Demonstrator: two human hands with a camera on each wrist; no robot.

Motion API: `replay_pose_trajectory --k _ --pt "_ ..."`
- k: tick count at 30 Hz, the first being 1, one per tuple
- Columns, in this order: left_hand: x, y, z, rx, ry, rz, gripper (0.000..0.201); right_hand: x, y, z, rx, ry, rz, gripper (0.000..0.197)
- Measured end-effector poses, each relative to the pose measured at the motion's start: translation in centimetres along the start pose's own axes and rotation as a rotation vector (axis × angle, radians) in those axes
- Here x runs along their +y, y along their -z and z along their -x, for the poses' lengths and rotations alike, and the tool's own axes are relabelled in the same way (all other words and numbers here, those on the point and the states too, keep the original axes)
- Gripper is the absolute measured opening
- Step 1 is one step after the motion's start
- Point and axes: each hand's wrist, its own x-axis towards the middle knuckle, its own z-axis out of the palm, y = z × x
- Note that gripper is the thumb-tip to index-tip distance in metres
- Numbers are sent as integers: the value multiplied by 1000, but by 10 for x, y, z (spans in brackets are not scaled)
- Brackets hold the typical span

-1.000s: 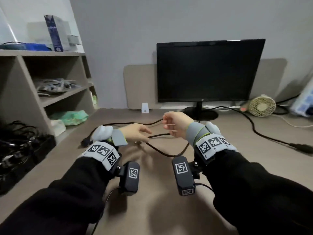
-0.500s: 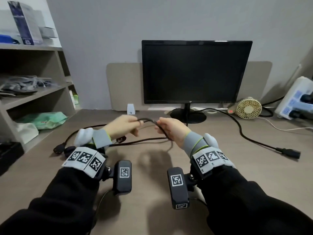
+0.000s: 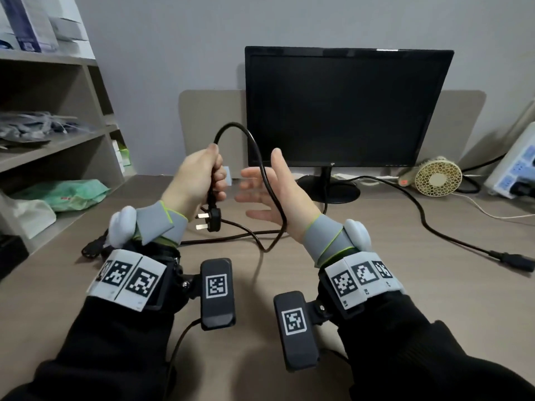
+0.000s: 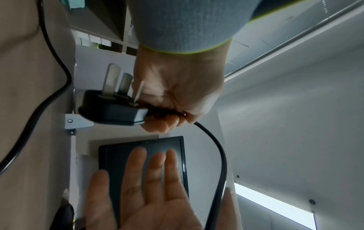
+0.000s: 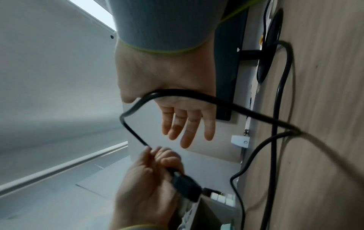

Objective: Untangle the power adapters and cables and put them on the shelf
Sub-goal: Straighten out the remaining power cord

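My left hand [image 3: 202, 175] is raised above the desk and grips a black power cable [image 3: 260, 157] just above its three-pin plug [image 3: 212, 219], which hangs below the fist with its pins [image 4: 113, 79] pointing left. The cable arches up out of the fist, drops across the palm of my right hand [image 3: 272, 192] and loops down to the desk. My right hand is open, fingers [image 5: 189, 124] spread and straight, with the cable [image 5: 177, 95] lying over the base of the palm. More of the cable trails left to a black connector [image 3: 92, 250].
A grey shelf unit [image 3: 58, 140] stands at the left, with bagged items and boxes on it. A black monitor [image 3: 344, 105] is straight ahead. Another black cord [image 3: 434, 227] runs right to a connector [image 3: 515, 261]. A small fan [image 3: 437, 176] and a power strip [image 3: 518, 169] sit at the far right.
Both hands rose from low over the desk. My left hand has lifted the plug end into the air, and my right hand has let go of its pinch and opened under the cable.
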Motion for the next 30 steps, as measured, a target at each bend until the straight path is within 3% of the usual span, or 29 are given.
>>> replay_pose_trajectory --k 3,8,12,15,18,19,22,26,30 --pt "-3 -5 2 29 -7 -64 41 2 0 5 -47 12 54 34" --pt "-3 -18 6 21 -215 -323 41 5 -1 6 -115 9 -24 47" --pt "-10 -29 8 -103 -86 -303 34 4 -2 9 -126 17 -71 20" --pt "-18 -37 10 -237 -26 -226 41 5 5 4 -33 74 -59 32" --pt "-28 -46 14 -443 116 -74 41 -1 18 1 75 157 -246 39" --pt "-31 -47 16 -514 172 -119 45 -5 24 2 102 160 -336 38" --pt "-36 -41 20 -657 228 -573 60 -15 47 7 165 148 -478 37" --pt "-35 -6 13 -458 69 -699 39 -20 70 10 224 174 -495 35" --pt "-26 24 7 -233 -88 -604 43 -16 76 12 284 166 -307 34"
